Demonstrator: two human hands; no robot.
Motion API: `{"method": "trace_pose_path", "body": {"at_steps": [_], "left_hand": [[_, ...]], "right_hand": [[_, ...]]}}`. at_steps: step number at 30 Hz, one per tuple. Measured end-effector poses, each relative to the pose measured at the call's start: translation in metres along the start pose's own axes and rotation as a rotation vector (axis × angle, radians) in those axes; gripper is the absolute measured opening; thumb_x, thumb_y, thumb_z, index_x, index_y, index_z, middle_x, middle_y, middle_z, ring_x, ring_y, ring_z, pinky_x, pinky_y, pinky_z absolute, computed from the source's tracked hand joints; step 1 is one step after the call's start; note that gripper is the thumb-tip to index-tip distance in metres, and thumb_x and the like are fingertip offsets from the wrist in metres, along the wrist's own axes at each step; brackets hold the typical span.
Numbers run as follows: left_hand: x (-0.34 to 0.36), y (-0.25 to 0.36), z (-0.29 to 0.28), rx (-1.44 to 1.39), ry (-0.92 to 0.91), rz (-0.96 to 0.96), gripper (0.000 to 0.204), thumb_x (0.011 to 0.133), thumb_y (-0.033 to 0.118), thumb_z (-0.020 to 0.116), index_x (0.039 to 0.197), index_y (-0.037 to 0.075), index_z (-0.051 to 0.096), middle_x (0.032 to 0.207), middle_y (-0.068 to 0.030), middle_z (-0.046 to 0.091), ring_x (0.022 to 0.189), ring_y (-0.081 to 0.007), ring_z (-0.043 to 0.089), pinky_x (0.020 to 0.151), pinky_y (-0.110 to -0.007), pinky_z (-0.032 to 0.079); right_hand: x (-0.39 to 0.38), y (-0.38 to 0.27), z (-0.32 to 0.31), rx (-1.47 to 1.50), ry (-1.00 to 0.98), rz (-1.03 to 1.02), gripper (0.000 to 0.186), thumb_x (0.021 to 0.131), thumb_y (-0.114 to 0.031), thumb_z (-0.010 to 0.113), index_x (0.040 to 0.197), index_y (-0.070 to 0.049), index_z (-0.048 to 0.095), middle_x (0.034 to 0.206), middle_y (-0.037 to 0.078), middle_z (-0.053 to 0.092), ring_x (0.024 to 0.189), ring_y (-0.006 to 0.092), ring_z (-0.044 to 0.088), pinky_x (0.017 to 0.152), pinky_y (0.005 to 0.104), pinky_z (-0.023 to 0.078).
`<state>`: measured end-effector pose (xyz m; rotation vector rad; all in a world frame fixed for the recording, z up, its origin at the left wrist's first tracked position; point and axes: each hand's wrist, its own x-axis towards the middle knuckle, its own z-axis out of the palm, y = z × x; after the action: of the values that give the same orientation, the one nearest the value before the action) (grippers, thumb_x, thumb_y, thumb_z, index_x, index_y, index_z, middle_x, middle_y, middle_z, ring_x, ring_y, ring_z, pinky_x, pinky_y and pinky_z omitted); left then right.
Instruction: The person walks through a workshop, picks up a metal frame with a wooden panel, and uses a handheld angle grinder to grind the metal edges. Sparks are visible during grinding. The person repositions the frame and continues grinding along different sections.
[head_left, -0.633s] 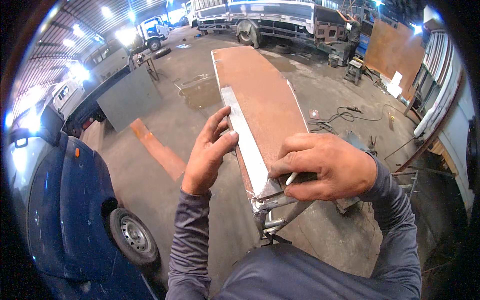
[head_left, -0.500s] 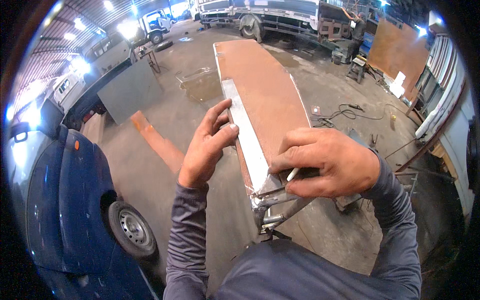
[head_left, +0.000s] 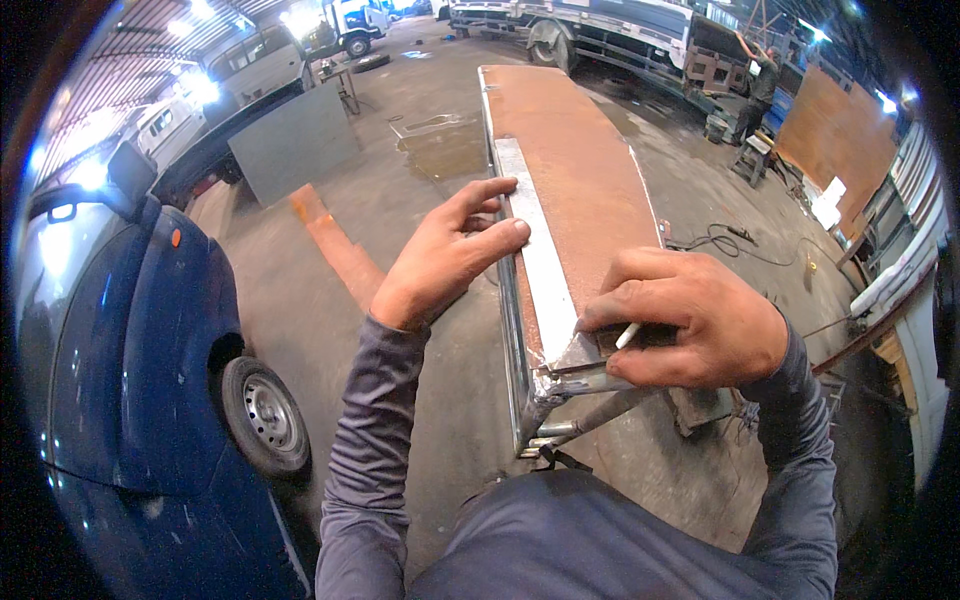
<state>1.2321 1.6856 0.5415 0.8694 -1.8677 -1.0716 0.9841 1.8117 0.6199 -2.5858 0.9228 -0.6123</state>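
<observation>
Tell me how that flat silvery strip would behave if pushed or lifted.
The silvery strip is probably fairly stiff, since its long edges run almost straight. Lying flat on the brown panel, it would likely slide rather than roll. It looks thin, so may be light for its length.

A grey floor [head_left: 310, 290], wet with a puddle [head_left: 445, 150] farther off, spreads beneath a ribbed roof [head_left: 105, 80]. Bright lights [head_left: 180, 28] glare overhead. A blue vehicle [head_left: 140, 340] fills the left side; a truck [head_left: 620, 35] stands at the back. On the right, a stool [head_left: 758, 147] stands near an upright brown sheet [head_left: 835, 135].
</observation>
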Motion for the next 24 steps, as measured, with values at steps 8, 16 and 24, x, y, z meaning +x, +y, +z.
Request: {"method": "trace_pose_path", "body": {"at_steps": [8,16,24], "left_hand": [[-0.001,0.039,0.000,0.631,0.036,0.384,0.017,0.087,0.020,0.071,0.099,0.008,0.075,0.117,-0.0142,0.067,0.112,-0.0325,0.063,0.095,-0.042,0.051],[-0.025,0.077,-0.002,0.851,-0.156,0.285,0.027,0.094,0.028,0.064,0.110,0.007,0.068,0.114,-0.0133,0.070,0.112,-0.0339,0.062,0.103,-0.046,0.039],[-0.034,0.073,0.000,0.808,-0.116,0.291,0.026,0.094,0.023,0.065,0.114,0.007,0.068,0.122,-0.0131,0.069,0.116,-0.0335,0.062,0.102,-0.045,0.042]], "right_hand": [[0.000,-0.005,-0.002,0.001,-0.032,0.044,0.028,0.081,-0.019,0.073,0.105,-0.005,0.069,0.092,0.014,0.056,0.088,0.0340,0.062,0.075,0.0421,0.050],[-0.001,-0.001,-0.009,0.017,-0.100,-0.026,0.028,0.085,-0.011,0.067,0.112,-0.005,0.067,0.098,0.016,0.057,0.094,0.0367,0.061,0.081,0.0432,0.050],[0.023,0.018,-0.038,0.068,0.133,0.227,0.027,0.093,-0.008,0.058,0.119,-0.001,0.064,0.085,0.016,0.072,0.076,0.0254,0.072,0.072,0.0363,0.056]]}}
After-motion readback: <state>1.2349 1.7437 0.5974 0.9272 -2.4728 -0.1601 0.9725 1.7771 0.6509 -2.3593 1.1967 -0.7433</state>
